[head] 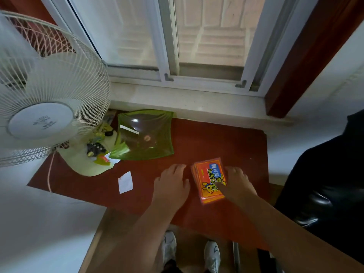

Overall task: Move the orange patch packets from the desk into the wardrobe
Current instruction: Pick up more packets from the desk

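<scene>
A stack of orange patch packets with yellow print and a blue label lies flat on the red-brown desk, right of centre. My left hand rests palm down on the desk just left of the stack, fingers apart, holding nothing. My right hand lies against the stack's right edge, with the thumb pressed onto the top packet. The stack still rests on the desk. No wardrobe is in view.
A green glass dish sits at the desk's back left. A white table fan stands at the left on its base with small clutter. A white paper slip lies near the front left. A black chair stands to the right; a window sill runs behind.
</scene>
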